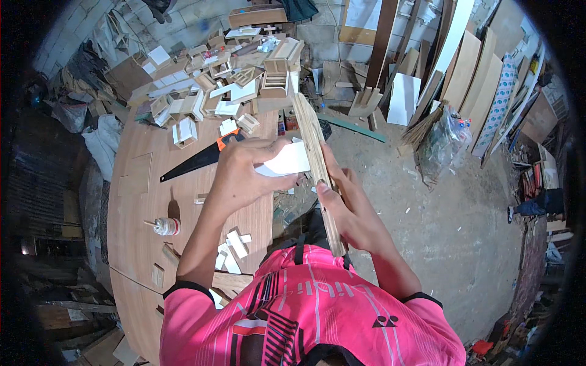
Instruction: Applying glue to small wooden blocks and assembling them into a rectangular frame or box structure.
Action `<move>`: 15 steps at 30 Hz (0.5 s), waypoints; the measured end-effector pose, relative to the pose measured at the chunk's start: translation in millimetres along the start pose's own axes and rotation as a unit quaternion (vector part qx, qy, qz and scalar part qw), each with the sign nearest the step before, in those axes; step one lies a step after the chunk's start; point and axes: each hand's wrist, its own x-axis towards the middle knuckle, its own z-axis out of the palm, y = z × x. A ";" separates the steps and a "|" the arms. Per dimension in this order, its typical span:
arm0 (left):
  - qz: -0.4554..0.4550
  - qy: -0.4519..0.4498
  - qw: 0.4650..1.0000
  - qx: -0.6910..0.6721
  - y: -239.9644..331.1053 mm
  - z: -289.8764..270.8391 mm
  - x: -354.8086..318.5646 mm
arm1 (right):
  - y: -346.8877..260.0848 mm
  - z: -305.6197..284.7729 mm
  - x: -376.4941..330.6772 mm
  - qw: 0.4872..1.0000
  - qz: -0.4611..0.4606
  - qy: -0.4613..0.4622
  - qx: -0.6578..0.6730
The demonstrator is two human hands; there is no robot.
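My left hand (239, 169) is closed on a small white-faced piece (285, 160), fingers above and thumb below. That piece meets the side of a long, narrow wooden board (312, 141), whose edge looks layered like plywood. Along the board's other side my right hand (353, 213) grips it, thumb on its near face. The board slants from the far table corner down toward my waist. Past my left hand lies a handsaw (194, 162) with a black blade and orange handle, partly hidden by the hand.
On the table (137, 201) stands a glue bottle (166, 226) with a stick in it. White strips (234, 249) lie by my left forearm. Small wooden boxes (185, 132) crowd the far end. Planks (464, 73) and a clear plastic bag (444, 137) stand at the right.
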 end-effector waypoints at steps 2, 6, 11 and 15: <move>0.019 -0.018 0.999 0.021 0.5 3.6 -0.3 | 2.3 -4.1 10.5 1.000 0.014 -0.006 0.020; -0.035 -0.015 0.999 -0.035 -5.5 6.2 1.4 | 4.0 -3.0 22.0 1.000 0.009 0.000 0.015; -0.037 0.005 0.994 -0.106 -20.8 9.0 0.5 | 13.4 -9.2 11.6 0.985 0.052 -0.064 0.153; -0.001 0.011 0.995 -0.097 -14.7 7.6 1.6 | 24.6 -17.0 16.6 0.930 0.101 -0.108 0.335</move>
